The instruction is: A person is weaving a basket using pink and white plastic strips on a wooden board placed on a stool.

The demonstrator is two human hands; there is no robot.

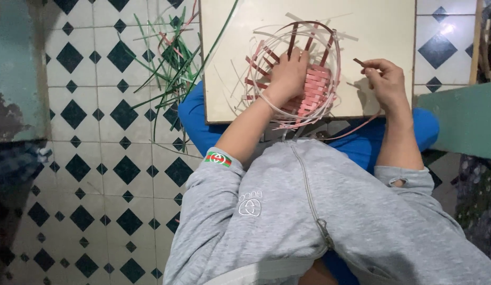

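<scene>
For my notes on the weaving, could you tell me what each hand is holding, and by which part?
The left hand presses inside the half-woven pink basket, on its woven base. The right hand pinches a thin pink strip near its free end.

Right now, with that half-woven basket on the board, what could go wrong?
The left hand alone presses the basket down; if it eases, the loose pale strips may spring apart. The right hand pinches a thin strip, which might kink. The board rests across the lap and could tip.
</scene>
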